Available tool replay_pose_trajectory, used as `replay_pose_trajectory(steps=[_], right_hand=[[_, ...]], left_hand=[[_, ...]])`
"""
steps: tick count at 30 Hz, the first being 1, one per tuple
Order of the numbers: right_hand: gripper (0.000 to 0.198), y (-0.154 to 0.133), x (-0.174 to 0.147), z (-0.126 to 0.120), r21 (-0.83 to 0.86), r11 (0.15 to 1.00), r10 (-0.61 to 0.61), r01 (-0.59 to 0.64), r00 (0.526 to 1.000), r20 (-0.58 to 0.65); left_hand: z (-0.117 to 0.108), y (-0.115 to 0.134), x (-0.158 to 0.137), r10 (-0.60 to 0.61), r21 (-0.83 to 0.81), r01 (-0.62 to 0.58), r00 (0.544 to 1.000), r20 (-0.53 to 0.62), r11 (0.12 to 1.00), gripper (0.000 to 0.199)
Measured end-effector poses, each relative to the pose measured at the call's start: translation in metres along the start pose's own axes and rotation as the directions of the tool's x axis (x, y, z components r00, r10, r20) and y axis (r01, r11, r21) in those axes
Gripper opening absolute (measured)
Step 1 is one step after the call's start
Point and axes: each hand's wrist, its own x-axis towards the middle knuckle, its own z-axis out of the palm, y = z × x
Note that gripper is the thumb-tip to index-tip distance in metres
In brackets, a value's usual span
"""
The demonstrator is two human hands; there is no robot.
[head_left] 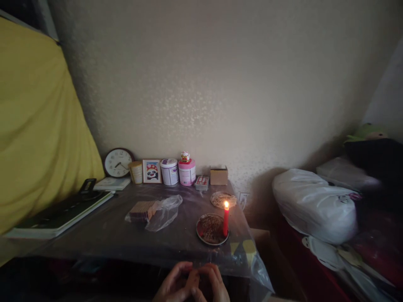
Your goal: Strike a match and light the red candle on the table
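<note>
My left hand [178,283] and my right hand [212,285] are together in front of the table's near edge. Their fingers are bent and closed, with the fingertips meeting. Whether anything small is between them is hidden. Beyond them a lit red candle [226,221] stands upright at the right side of a round metal plate [199,235]. The plate's surface looks brown and patterned. Behind it, a second plate [215,202] bears a bunch of thin pale sticks [229,201]. To the left lies a stack of small brown pieces [141,210], partly in a clear plastic bag [166,214].
Along the wall stand a clock [119,162], a framed panda picture [152,172], two tins [170,173] and a cardboard box [219,176]. A dark green board-like object [63,212] lies at left by a yellow cloth [37,117]. White bags [311,201] are at right.
</note>
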Motion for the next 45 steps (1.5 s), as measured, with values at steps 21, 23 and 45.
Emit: replay_pose_trajectory(steps=[21,23,45], right_hand=[[0.025,0.006,0.002,-0.011,-0.077,0.99,-0.108,0.122,0.98,0.165],[0.025,0.003,0.002,-0.011,-0.078,0.988,-0.117,0.13,0.981,0.152],[0.021,-0.004,0.001,-0.012,-0.059,0.99,-0.123,0.131,0.985,0.12]], left_hand=[[-0.012,-0.015,0.005,0.07,0.017,-0.071,0.997,0.025,0.997,0.049],[-0.011,-0.014,0.004,0.066,0.015,-0.067,0.997,0.032,0.998,0.047],[-0.009,-0.013,0.005,0.124,0.146,-0.125,0.992,0.015,0.981,0.052]])
